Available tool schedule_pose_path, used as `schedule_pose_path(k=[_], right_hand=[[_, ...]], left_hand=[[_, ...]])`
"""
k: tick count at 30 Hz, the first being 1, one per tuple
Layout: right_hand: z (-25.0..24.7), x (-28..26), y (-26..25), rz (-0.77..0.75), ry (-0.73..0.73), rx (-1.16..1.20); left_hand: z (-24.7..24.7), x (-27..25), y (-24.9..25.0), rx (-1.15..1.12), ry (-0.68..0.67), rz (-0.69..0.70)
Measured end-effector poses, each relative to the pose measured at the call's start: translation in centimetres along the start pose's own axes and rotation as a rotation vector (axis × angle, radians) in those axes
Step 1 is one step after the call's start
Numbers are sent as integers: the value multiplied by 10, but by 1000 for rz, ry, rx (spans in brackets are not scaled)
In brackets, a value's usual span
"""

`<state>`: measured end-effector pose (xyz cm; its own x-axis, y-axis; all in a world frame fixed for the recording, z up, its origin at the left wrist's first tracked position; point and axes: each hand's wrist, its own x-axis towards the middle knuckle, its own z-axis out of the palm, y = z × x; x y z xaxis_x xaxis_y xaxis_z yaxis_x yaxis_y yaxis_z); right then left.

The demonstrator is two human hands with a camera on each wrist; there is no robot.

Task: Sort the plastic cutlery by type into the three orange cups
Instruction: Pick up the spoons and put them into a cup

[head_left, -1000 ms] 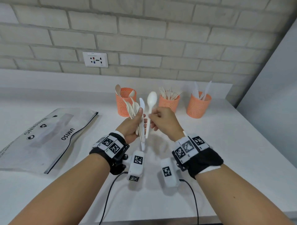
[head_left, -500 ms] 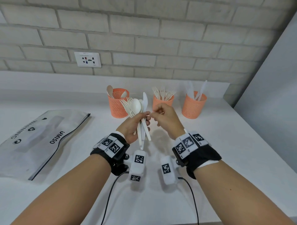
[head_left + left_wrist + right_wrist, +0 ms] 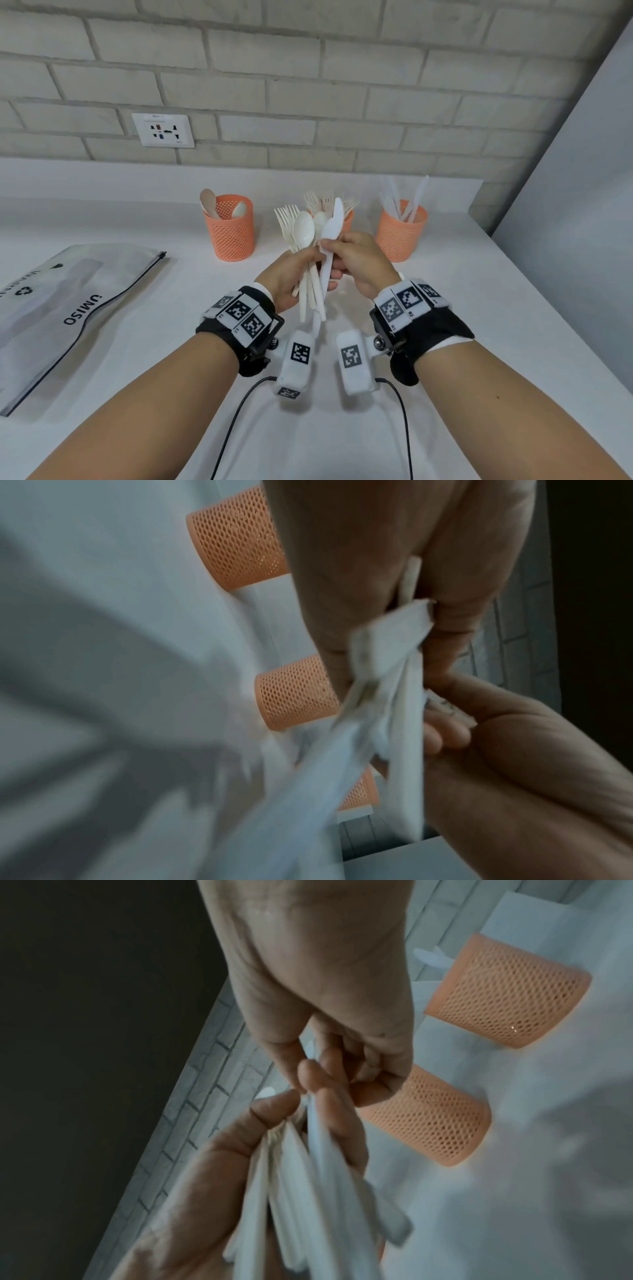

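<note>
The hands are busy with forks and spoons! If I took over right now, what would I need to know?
Left hand grips a mixed bundle of cutlery: forks, spoons, a knife.
Right hand pinches the knife in that bundle.
Left cup holds spoons, middle cup forks, right cup knives.
Done: some pieces sorted in every cup.
Left: knife probably goes to the right cup, then sort the rest of the bundle.

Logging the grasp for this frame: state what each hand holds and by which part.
The left hand grips a bundle of mixed cutlery around the handles. The right hand pinches one white knife in that bundle, just below its blade.
</note>
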<state>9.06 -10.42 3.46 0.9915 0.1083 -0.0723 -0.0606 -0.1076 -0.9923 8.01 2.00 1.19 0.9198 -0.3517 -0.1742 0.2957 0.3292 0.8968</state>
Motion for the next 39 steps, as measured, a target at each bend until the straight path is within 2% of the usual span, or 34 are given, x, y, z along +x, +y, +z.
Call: schedule_pose_path(k=[3, 7, 9, 13, 15, 17, 23, 26, 28, 30, 31, 32, 33, 35, 36, 37, 39], right_hand=[[-13, 10, -1, -27, 24, -19], [-43, 26, -17, -96, 170, 21], [-64, 38, -32, -220, 275, 33], [-101, 69, -55, -544, 489, -67], [-113, 83, -52, -600, 524, -138], [-121, 94, -39, -543, 506, -189], [-133, 120, 11, -146, 402, -483], [-133, 124, 8, -90, 349, -552], [-128, 122, 0, -214, 415, -502], [-115, 115, -11, -490, 562, -506], [-106, 109, -16, -601, 575, -486], [-96, 102, -21, -668, 513, -457], [-83, 93, -25, -678, 389, -426], [-55, 77, -28, -587, 97, -406], [-43, 73, -25, -536, 7, -429], [-33, 71, -23, -506, -30, -465], [-22, 72, -19, -495, -7, -526]], left_hand=[[4, 11, 0, -21, 60, 43], [8, 27, 1, -52, 153, 53], [11, 32, 1, -53, 156, 55], [19, 39, 1, 3, 71, 51], [22, 43, 1, 34, 43, 48], [24, 45, 0, 67, 17, 47], [23, 44, 4, 200, -12, 35], [24, 46, 5, 313, 43, 74], [22, 52, 4, 285, 107, 119], [21, 56, 1, 254, 186, 167], [20, 58, 0, 253, 228, 185], [20, 60, -2, 260, 266, 199], [20, 62, -4, 278, 303, 217], [21, 65, -6, 352, 388, 255], [22, 66, -6, 400, 426, 274], [21, 67, -6, 436, 452, 289], [18, 65, -6, 448, 450, 299]])
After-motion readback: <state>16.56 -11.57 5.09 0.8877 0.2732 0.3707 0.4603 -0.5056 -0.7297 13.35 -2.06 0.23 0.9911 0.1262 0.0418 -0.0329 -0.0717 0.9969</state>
